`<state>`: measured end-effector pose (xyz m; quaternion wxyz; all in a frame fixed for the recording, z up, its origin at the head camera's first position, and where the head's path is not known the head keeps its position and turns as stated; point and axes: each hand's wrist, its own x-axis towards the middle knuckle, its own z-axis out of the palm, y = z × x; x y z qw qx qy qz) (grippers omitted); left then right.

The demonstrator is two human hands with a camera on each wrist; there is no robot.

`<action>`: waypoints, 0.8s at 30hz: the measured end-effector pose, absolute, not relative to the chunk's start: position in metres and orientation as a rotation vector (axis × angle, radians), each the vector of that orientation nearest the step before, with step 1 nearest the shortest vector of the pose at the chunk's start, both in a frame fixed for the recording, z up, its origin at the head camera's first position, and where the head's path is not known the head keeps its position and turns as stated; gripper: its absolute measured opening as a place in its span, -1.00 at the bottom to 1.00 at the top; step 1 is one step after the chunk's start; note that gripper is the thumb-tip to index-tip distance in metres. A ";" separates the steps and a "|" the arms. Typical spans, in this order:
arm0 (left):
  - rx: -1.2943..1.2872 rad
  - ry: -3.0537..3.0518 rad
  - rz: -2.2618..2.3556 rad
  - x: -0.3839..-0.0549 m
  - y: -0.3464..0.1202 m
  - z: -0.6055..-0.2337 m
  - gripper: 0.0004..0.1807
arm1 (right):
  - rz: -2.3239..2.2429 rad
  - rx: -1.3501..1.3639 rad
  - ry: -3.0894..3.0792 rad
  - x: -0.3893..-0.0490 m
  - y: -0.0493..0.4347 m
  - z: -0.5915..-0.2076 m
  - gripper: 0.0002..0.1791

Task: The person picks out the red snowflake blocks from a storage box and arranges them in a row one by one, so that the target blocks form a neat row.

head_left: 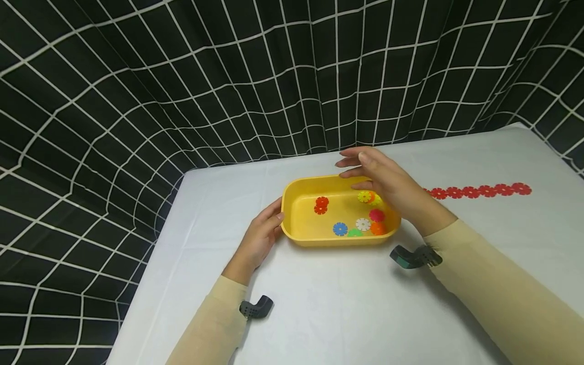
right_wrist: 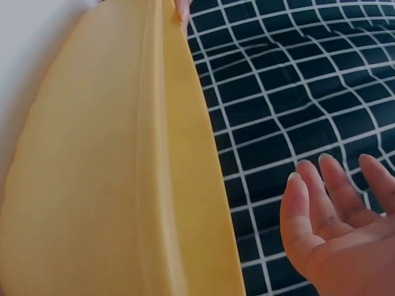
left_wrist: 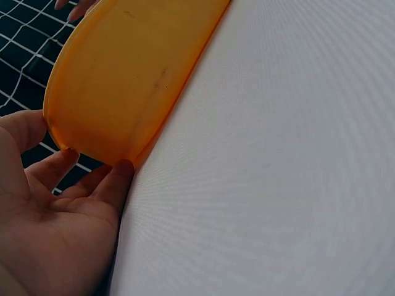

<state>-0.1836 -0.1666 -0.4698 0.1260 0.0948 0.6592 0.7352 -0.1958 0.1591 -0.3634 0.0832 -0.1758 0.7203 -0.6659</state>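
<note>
A yellow plastic tray (head_left: 302, 222) with rounded corners lies on the table. My left hand (head_left: 261, 237) holds its left end, thumb at the rim and fingers against the outer wall, as the left wrist view shows at the tray (left_wrist: 117, 80). Over the tray's right back part hovers my right hand (head_left: 390, 180), fingers spread and nothing in them, also seen in the right wrist view. Inside lie several notched plastic discs: two joined red discs (head_left: 321, 206) on the left, and a blue disc (head_left: 340, 229), a white disc (head_left: 363, 224), an orange disc (head_left: 377, 228) and others towards the right.
A row of joined red discs (head_left: 487, 191) lies on the white tablecloth (head_left: 328, 299) to the right, its left end hidden behind my right hand. A black curtain with white grid lines (head_left: 292, 86) hangs behind and left of the table. Dark devices (head_left: 256, 307) are strapped to both wrists.
</note>
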 end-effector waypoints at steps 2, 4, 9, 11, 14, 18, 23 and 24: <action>0.274 1.920 2.138 -0.183 -0.166 -0.470 -0.43 | -1.964 -0.520 2.156 -0.202 0.153 -0.366 -0.35; 0.269 1.920 2.136 -0.183 -0.166 -0.469 -0.43 | -1.946 -0.511 2.158 -0.207 0.146 -0.370 -0.34; 0.274 1.917 2.141 -0.183 -0.165 -0.470 -0.44 | -1.890 -0.478 2.164 -0.218 0.129 -0.378 -0.33; 0.277 1.914 2.142 -0.182 -0.164 -0.470 -0.44 | -1.866 -0.463 2.162 -0.221 0.124 -0.381 -0.32; 0.275 1.914 2.142 -0.182 -0.164 -0.469 -0.44 | -1.854 -0.441 2.136 -0.225 0.119 -0.386 -0.31; 0.285 1.920 2.133 -0.183 -0.164 -0.469 -0.42 | -1.842 -0.409 2.091 -0.229 0.116 -0.397 -0.31; 0.288 1.923 2.134 -0.185 -0.165 -0.469 -0.42 | -1.758 -0.379 2.105 -0.235 0.113 -0.406 -0.26; 0.284 1.922 2.137 -0.185 -0.166 -0.469 -0.42 | -1.729 -0.374 2.114 -0.236 0.113 -0.407 -0.25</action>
